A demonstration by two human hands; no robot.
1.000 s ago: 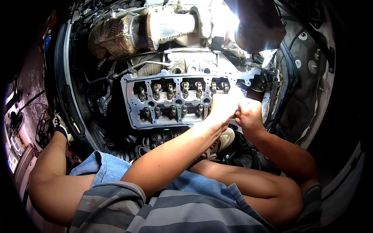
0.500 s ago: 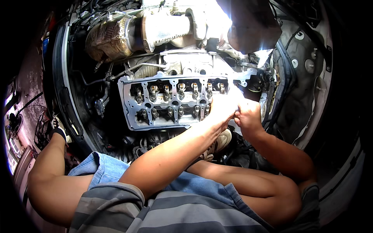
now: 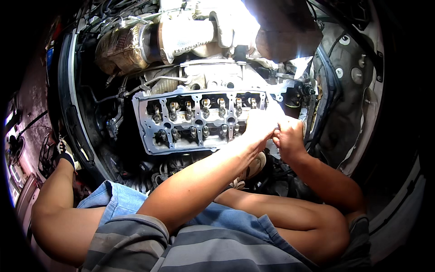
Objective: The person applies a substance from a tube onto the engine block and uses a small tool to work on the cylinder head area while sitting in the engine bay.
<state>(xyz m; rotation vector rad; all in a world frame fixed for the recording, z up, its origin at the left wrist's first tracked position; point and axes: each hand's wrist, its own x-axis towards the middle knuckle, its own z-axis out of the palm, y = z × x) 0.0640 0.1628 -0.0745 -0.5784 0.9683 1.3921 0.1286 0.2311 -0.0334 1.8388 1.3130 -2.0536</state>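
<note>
In front of me lies an open engine cylinder head (image 3: 176, 146), a pale grey metal frame. Two rows of rocker arms (image 3: 206, 108) show inside its openings. My left hand (image 3: 262, 126) is over its right end, near the last rockers. Strong glare washes out the fingers there. Close against it on the right, my right hand (image 3: 289, 138) is closed with its fingers curled in. A small dark bit of something shows at the curled fingers, between the two hands, too little to name.
Behind the cylinder head run a pale metal pipe housing (image 3: 186, 38) and a foil-wrapped canister (image 3: 120, 47). A dark panel (image 3: 290, 29) hangs at the upper right. Hoses and wiring (image 3: 167, 167) lie below the head. My shoe (image 3: 253, 167) rests under my left forearm.
The engine sits slightly further left in the picture. Both hands stay together in nearly the same place in view, with the right one still closed.
</note>
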